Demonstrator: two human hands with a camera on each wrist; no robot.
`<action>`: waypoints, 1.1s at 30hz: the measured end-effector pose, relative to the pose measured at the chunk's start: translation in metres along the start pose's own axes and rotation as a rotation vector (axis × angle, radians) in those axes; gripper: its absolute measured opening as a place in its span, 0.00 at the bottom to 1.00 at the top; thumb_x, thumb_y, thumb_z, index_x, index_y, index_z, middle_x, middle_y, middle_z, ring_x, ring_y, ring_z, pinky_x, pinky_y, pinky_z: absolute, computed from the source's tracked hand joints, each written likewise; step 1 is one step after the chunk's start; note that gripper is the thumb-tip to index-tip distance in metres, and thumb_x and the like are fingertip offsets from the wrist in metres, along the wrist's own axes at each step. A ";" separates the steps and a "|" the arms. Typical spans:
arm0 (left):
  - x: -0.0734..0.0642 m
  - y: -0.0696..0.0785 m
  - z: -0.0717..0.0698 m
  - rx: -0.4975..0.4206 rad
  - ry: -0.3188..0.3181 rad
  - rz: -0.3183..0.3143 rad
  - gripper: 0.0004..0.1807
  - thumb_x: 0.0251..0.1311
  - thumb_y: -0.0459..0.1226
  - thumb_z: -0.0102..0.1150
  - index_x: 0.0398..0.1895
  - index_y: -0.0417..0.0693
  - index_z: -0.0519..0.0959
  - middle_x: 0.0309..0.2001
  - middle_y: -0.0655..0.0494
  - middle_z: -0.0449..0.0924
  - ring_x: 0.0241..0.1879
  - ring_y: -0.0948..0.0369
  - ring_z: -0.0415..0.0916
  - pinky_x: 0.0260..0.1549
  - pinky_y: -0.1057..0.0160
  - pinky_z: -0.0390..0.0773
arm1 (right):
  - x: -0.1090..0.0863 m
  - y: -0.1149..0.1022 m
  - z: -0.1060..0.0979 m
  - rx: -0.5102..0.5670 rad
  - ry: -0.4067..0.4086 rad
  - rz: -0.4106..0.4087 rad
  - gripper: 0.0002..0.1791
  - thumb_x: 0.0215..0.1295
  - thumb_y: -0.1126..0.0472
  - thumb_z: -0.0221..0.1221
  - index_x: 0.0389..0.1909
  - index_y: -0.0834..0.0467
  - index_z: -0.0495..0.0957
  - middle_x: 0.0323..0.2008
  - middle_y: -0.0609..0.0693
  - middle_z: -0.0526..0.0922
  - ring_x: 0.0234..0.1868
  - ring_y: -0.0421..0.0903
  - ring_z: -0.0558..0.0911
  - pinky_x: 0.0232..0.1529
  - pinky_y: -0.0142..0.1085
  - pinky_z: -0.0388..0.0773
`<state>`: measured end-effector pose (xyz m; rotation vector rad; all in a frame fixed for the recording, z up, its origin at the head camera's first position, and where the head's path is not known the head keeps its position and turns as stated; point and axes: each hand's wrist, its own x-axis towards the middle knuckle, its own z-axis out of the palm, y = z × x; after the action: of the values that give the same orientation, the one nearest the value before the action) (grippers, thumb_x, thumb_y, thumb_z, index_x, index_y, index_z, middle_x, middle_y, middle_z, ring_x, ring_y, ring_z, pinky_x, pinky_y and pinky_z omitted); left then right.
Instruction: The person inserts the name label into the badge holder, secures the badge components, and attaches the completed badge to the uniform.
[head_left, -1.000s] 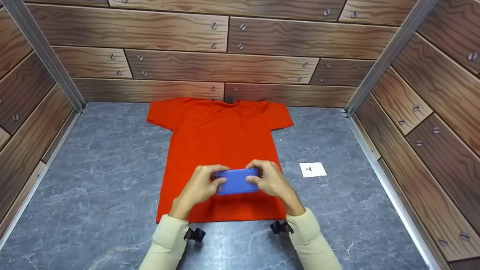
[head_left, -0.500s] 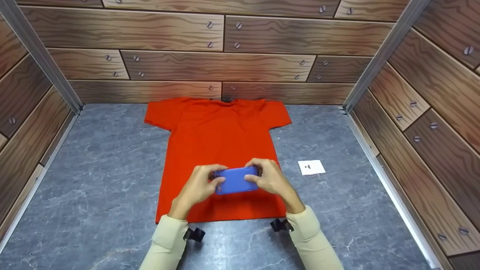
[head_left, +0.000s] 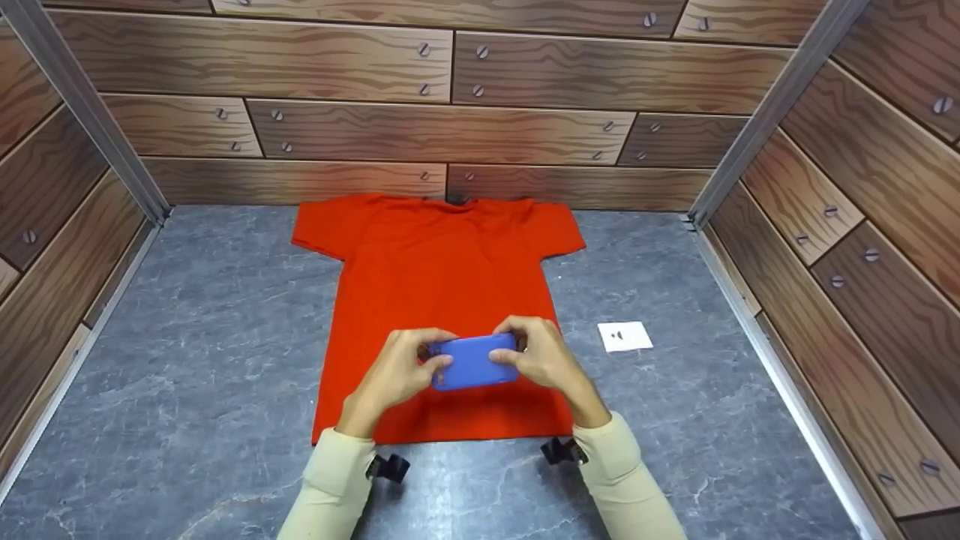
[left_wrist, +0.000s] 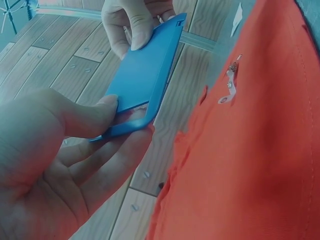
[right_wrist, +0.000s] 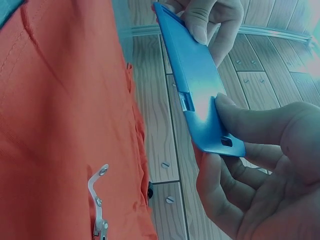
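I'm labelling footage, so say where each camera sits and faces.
Head: worn on head, facing forward and down at blue case and red shirt; left hand, right hand, sleeves show.
Left wrist: on that wrist, facing the case; left hand near, right beyond.
Right wrist: on that wrist, facing the case; right hand near, left beyond.
Wrist views share: case, shirt, plank wall.

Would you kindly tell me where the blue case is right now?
Just below centre in the head view, the blue case is held between the left hand and right hand, over the red shirt.

free: floor [head_left: 217,330] beside red shirt [head_left: 442,285] | blocked: back wall [head_left: 360,127]; blue case [head_left: 472,364] between left hand [head_left: 401,367] and right hand [head_left: 541,356]
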<state>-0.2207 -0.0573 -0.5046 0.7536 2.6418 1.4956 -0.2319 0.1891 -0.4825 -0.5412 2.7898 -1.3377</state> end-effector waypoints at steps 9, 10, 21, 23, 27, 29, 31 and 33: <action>0.000 0.000 0.000 0.000 -0.001 0.002 0.16 0.64 0.32 0.68 0.55 0.43 0.86 0.47 0.49 0.89 0.37 0.59 0.84 0.41 0.63 0.87 | -0.002 0.000 -0.001 0.023 -0.017 -0.012 0.08 0.56 0.68 0.74 0.37 0.61 0.87 0.29 0.56 0.85 0.27 0.42 0.75 0.30 0.30 0.73; 0.000 0.000 0.000 0.001 -0.002 -0.001 0.16 0.65 0.32 0.68 0.55 0.43 0.85 0.47 0.49 0.89 0.37 0.59 0.84 0.42 0.63 0.88 | -0.002 -0.001 -0.001 0.022 -0.020 -0.012 0.08 0.57 0.68 0.74 0.37 0.61 0.87 0.29 0.56 0.85 0.27 0.42 0.75 0.30 0.30 0.74; 0.001 0.001 0.001 -0.014 -0.012 -0.016 0.17 0.65 0.33 0.67 0.57 0.44 0.85 0.49 0.49 0.88 0.39 0.58 0.84 0.44 0.60 0.88 | 0.000 -0.001 -0.003 0.014 -0.035 0.007 0.08 0.58 0.68 0.73 0.38 0.60 0.87 0.32 0.56 0.85 0.31 0.45 0.77 0.33 0.34 0.76; 0.001 0.001 0.001 -0.015 -0.013 -0.015 0.17 0.65 0.33 0.67 0.57 0.44 0.85 0.49 0.49 0.88 0.39 0.58 0.84 0.44 0.61 0.88 | -0.001 0.000 -0.003 0.014 -0.036 -0.006 0.08 0.58 0.69 0.73 0.38 0.61 0.86 0.32 0.56 0.85 0.31 0.45 0.77 0.33 0.34 0.75; 0.000 0.001 0.001 -0.016 -0.012 -0.015 0.17 0.65 0.33 0.68 0.57 0.44 0.85 0.49 0.49 0.89 0.39 0.58 0.84 0.43 0.62 0.88 | -0.001 0.001 -0.003 0.011 -0.041 -0.020 0.08 0.59 0.69 0.72 0.38 0.60 0.86 0.33 0.56 0.86 0.32 0.45 0.77 0.34 0.33 0.75; 0.001 0.000 0.001 -0.017 -0.011 -0.014 0.17 0.65 0.33 0.68 0.57 0.44 0.85 0.49 0.49 0.89 0.38 0.59 0.84 0.42 0.63 0.88 | 0.000 0.002 -0.003 0.013 -0.039 -0.030 0.08 0.59 0.69 0.72 0.38 0.60 0.86 0.33 0.56 0.86 0.33 0.45 0.78 0.35 0.34 0.76; 0.001 0.000 0.001 -0.017 -0.010 -0.013 0.17 0.65 0.33 0.68 0.57 0.44 0.85 0.48 0.49 0.89 0.38 0.59 0.84 0.41 0.64 0.88 | 0.000 0.003 -0.003 0.018 -0.039 -0.042 0.07 0.59 0.69 0.72 0.38 0.60 0.86 0.34 0.57 0.86 0.33 0.45 0.78 0.36 0.34 0.76; 0.001 0.000 0.001 -0.021 -0.010 -0.012 0.17 0.65 0.33 0.68 0.57 0.44 0.85 0.48 0.49 0.89 0.37 0.59 0.84 0.40 0.64 0.88 | -0.001 0.002 -0.003 0.028 -0.041 -0.044 0.08 0.59 0.70 0.71 0.38 0.61 0.86 0.34 0.57 0.86 0.33 0.45 0.78 0.36 0.34 0.76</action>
<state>-0.2213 -0.0559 -0.5047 0.7410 2.6146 1.5096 -0.2326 0.1932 -0.4824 -0.6245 2.7380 -1.3556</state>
